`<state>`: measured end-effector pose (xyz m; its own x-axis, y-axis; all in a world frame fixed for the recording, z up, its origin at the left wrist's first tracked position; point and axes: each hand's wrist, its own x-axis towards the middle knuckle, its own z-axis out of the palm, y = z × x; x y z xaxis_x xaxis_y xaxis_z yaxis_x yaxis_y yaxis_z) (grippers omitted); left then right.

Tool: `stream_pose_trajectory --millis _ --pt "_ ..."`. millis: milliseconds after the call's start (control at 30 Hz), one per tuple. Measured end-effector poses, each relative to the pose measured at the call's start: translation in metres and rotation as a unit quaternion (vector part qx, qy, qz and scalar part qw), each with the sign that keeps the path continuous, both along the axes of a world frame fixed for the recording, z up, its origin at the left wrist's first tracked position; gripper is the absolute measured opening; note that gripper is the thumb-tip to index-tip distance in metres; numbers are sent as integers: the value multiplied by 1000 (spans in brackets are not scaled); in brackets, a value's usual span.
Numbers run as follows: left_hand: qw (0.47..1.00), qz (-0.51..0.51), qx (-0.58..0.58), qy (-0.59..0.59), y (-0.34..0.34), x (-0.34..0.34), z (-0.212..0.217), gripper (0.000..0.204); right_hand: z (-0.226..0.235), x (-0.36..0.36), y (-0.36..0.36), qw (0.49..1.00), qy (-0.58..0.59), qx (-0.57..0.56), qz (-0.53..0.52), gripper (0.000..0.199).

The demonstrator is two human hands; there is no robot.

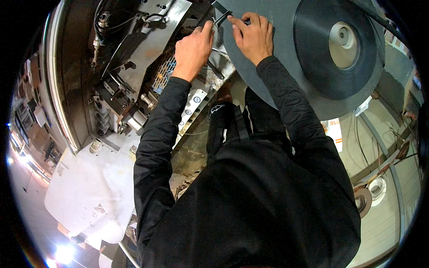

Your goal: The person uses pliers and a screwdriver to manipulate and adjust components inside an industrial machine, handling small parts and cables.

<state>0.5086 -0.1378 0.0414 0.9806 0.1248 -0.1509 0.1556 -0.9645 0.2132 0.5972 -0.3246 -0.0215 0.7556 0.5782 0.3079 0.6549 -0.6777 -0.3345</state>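
Note:
My left hand (193, 48) reaches up to the machine and pinches the near end of a thin black strip (222, 17). My right hand (253, 35) lies against the big grey disc (277, 76) and pinches the same strip with thumb and forefinger. The strip runs between the two hands at the disc's left edge. A dark reel (333, 49) with a pale hub (343, 39) sits on the disc to the right. Both arms wear black sleeves.
A metal machine (129, 67) with brackets, cables and rollers fills the left. A white panel (94, 183) lies below it. A light curved floor with cables and a small round spool (363, 199) shows at the right.

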Motion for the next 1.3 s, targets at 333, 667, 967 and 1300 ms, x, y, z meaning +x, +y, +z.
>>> stream_pose_trajectory --millis 333,667,967,1300 --pt "1000 -13 -3 9 6 -3 1 18 12 -2 8 999 -4 -33 -36 29" --pt "958 234 -163 -22 10 -11 24 45 -2 2 -3 1000 8 17 5 25" --pt "710 409 -524 -233 -20 73 -44 34 10 6 -10 994 71 79 34 23" --pt "430 447 -767 -162 -13 30 42 33 91 13 18 832 457 280 143 29"
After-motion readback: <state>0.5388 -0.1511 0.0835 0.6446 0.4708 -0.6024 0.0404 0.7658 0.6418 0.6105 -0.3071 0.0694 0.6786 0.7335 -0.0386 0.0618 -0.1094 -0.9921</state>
